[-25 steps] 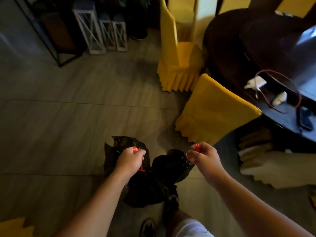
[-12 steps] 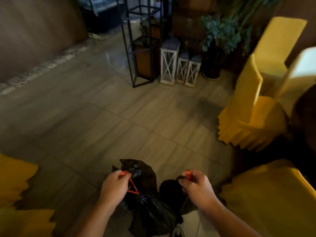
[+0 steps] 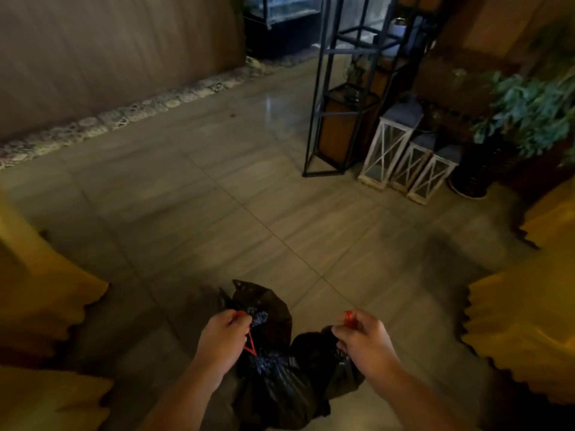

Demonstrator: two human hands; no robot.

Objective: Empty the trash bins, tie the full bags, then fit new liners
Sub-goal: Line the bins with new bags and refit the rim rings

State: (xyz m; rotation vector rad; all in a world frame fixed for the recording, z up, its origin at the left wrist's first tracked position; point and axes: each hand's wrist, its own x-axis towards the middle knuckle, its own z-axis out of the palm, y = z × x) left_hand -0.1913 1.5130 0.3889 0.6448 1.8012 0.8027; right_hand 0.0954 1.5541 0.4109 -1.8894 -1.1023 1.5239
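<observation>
Two full black trash bags hang in front of me above the tiled floor. My left hand (image 3: 222,339) is closed on the red drawstring (image 3: 250,340) of the left bag (image 3: 273,387), whose neck is gathered tight. My right hand (image 3: 362,340) grips the red drawstring (image 3: 348,317) of the right bag (image 3: 314,348), which hangs partly behind that hand and against the left bag. No trash bin is in view.
Yellow chair covers flank me at the left (image 3: 37,306) and right (image 3: 525,331). Ahead on the right stand a black metal shelf frame (image 3: 329,119), three white lanterns (image 3: 404,160) and a potted plant (image 3: 529,119). Open tiled floor (image 3: 202,197) stretches to a wall at the left.
The view has swung left, away from the dark table and yellow chairs toward the open floor and shelf. Both hands keep their grip on the bags' drawstrings.
</observation>
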